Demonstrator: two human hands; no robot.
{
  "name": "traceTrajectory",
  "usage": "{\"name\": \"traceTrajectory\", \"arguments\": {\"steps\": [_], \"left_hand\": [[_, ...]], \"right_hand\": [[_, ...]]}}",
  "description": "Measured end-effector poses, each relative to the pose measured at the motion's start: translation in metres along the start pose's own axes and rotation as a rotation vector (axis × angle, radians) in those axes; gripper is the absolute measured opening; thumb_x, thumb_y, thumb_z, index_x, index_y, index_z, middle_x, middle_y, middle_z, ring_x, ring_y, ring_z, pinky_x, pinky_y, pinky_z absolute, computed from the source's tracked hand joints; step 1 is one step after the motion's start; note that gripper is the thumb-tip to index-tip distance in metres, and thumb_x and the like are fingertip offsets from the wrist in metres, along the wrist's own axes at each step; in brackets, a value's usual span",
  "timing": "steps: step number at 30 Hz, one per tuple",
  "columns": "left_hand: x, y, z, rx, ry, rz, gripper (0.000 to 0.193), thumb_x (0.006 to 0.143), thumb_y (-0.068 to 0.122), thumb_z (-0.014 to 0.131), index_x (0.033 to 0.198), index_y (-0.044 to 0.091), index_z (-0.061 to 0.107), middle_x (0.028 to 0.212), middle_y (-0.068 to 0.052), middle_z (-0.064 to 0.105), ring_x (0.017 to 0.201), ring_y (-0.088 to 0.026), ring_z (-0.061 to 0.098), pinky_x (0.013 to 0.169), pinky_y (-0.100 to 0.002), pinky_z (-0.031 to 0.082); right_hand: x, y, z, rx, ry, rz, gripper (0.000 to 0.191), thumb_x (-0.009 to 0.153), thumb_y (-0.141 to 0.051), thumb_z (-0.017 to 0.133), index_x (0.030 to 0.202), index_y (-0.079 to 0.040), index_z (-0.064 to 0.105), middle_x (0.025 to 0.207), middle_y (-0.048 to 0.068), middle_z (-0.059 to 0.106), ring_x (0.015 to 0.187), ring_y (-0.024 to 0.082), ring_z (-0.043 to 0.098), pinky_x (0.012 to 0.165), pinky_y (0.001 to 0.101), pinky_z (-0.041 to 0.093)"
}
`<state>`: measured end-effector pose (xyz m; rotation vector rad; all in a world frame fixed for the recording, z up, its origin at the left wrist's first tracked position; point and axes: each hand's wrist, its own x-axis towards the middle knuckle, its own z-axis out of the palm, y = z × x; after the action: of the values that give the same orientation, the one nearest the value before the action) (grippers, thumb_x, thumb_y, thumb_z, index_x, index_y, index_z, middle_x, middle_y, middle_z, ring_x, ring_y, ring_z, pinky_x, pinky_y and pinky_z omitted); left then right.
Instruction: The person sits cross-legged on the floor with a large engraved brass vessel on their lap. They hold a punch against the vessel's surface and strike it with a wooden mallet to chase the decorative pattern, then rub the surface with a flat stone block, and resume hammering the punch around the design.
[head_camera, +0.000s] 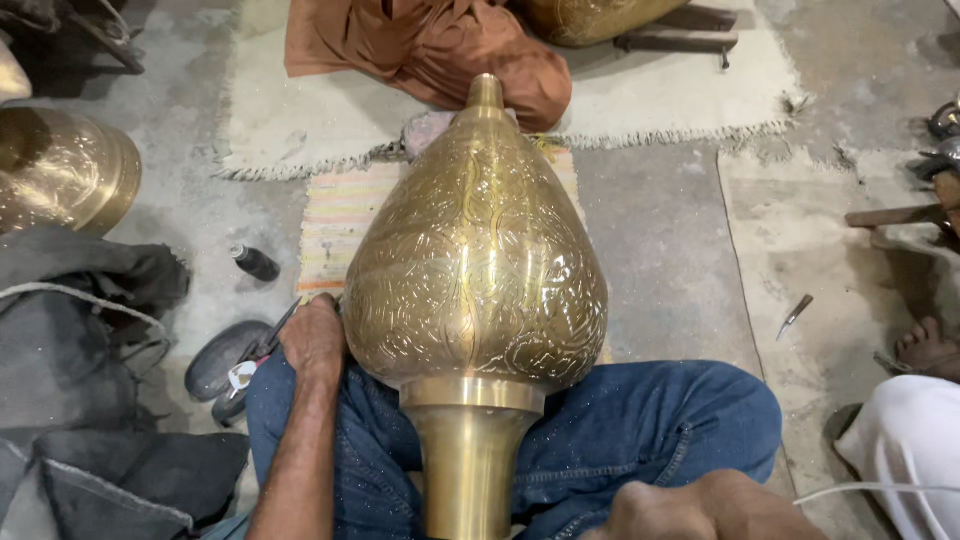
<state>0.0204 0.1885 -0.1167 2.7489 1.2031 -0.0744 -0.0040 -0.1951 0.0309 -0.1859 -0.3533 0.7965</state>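
Now the engraved brass vessel (476, 270) lies between the hands: left hand (313, 338) gripping a thin tool (275, 333), right hand (700, 508) fisted.

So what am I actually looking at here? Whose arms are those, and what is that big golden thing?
There is no machine: a person sits on the floor, and a camera worn on their head looks down, so the arms are their own. Across their lap, in blue jeans, lies a large teardrop-shaped brass vessel covered in fine engraved patterns, its plain neck toward the camera. The left hand rests against the vessel's side; whether it grips the thin tool beside it is hard to tell. The right hand sits low at the picture's edge, fingers hidden. Around them lie a striped mat, a small dark bottle, another brass piece and orange cloth. The bare foot on the right is someone else's.
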Motion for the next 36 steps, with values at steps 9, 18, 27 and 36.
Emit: {"name": "traceTrajectory", "arguments": {"steps": [9,18,27,36], "left_hand": [[-0.014,0.0,-0.015,-0.25,0.209,0.114,0.019,0.094,0.012,0.065,0.105,0.005,0.079,0.098,-0.027,0.074,0.091,-0.042,0.074,0.081,-0.053,0.057],[-0.031,-0.011,-0.041,-0.606,0.209,-0.076,0.034,0.094,0.035,0.072,0.113,0.007,0.075,0.091,-0.026,0.074,0.088,-0.044,0.072,0.077,-0.052,0.054],[-0.084,-0.039,-0.068,-0.828,0.223,0.033,0.03,0.111,0.018,0.055,0.133,0.001,0.066,0.089,-0.018,0.063,0.082,-0.028,0.058,0.072,-0.039,0.047],[-0.143,0.009,-0.128,-1.242,0.029,0.188,0.015,0.096,0.004,0.072,0.106,0.001,0.062,0.096,-0.002,0.065,0.087,-0.009,0.06,0.076,-0.022,0.05]], "right_hand": [[0.005,0.013,0.027,0.037,-0.003,0.056,0.04,0.094,-0.043,0.065,0.118,-0.012,0.06,0.107,0.011,0.06,0.096,0.028,0.059,0.079,0.0473,0.051],[0.0,0.008,0.045,0.034,-0.038,0.029,0.048,0.091,-0.044,0.068,0.124,-0.011,0.059,0.112,0.013,0.063,0.099,0.029,0.062,0.081,0.0473,0.053],[0.025,-0.075,0.055,-0.641,0.147,-0.332,0.056,0.089,-0.045,0.07,0.131,-0.01,0.057,0.117,0.014,0.065,0.103,0.029,0.065,0.083,0.0473,0.055],[0.143,-0.131,-0.084,-2.035,0.81,0.472,0.065,0.086,-0.046,0.073,0.137,-0.008,0.056,0.122,0.016,0.067,0.107,0.03,0.067,0.085,0.0473,0.057]]}}
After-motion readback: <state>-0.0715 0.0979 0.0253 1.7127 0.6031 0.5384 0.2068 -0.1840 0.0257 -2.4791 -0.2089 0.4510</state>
